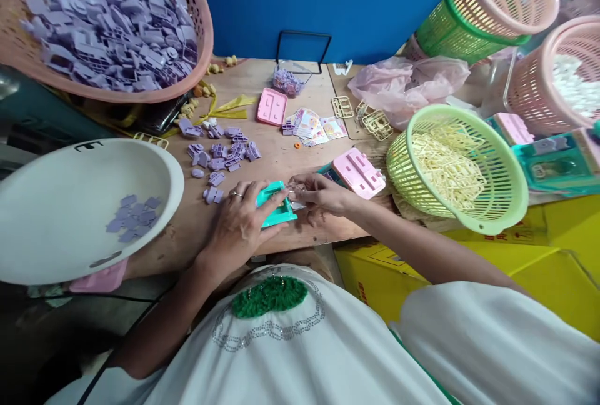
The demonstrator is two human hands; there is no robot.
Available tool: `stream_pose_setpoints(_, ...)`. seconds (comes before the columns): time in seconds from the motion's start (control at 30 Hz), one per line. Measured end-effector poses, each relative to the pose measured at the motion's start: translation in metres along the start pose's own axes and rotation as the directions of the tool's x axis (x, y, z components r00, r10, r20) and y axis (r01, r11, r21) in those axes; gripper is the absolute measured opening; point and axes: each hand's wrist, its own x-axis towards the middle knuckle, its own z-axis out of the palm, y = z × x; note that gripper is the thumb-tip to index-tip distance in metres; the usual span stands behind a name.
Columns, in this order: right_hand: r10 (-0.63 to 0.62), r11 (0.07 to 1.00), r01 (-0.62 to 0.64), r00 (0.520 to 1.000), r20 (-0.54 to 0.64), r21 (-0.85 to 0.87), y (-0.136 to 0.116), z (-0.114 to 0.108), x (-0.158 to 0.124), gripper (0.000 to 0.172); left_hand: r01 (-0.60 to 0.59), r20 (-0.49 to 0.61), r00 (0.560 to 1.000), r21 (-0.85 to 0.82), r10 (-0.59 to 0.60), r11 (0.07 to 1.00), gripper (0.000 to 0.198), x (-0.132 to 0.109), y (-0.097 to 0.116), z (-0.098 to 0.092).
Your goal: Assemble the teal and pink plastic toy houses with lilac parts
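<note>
While both hands work at the near edge of the wooden table [290, 164], items stand thus.

- Pink basket [207, 30], far left: heaped lilac parts.
- White bowl [56, 205], near left: a few lilac pieces.
- Green basket [482, 225], right: cream frames.
- Loose lilac parts [225, 152]: scattered mid-table.
- Teal frame [277, 212]: flat on the table, clamped by the left hand [239, 224].
- Right hand [323, 195]: fingertips pinched on a small clear piece [295, 191], too small to identify, at the frame's upper edge.

Handling, as judged: brace the frame flat, align the piece squarely, and press evenly.
</note>
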Motion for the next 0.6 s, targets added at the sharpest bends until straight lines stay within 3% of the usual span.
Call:
stream_pose_setpoints(0.23, 0.033, 0.999, -0.033, 0.999, 0.017, 0.005, 0.007, 0.001, 0.002, 0.045, -0.018, -0.019, 1.0, 0.068, 0.019, 0.997, 0.058, 0.0, 0.0, 0.001)
stream_pose_setpoints(0.43, -0.155, 0.988, 0.153, 0.978, -0.136, -0.029, 0.02, 0.008, -0.004, 0.051, -0.051, -0.033, 0.998, 0.099, 0.055, 0.994, 0.056, 0.001, 0.0, 0.0)
stream_pose_setpoints(0.5, -0.194, 0.981, 0.189, 0.968, -0.16, -0.044, 0.022, 0.01, -0.005, 0.052, -0.041, -0.059, 0.997, 0.062, 0.044, 0.997, 0.062, -0.001, -0.001, 0.002)
stream_pose_setpoints(0.6, -0.251, 0.968, 0.251, 0.942, -0.225, -0.026, 0.03, 0.019, -0.005, 0.051, 0.033, -0.193, 0.98, -0.078, -0.047, 0.996, 0.086, -0.011, -0.004, 0.007)
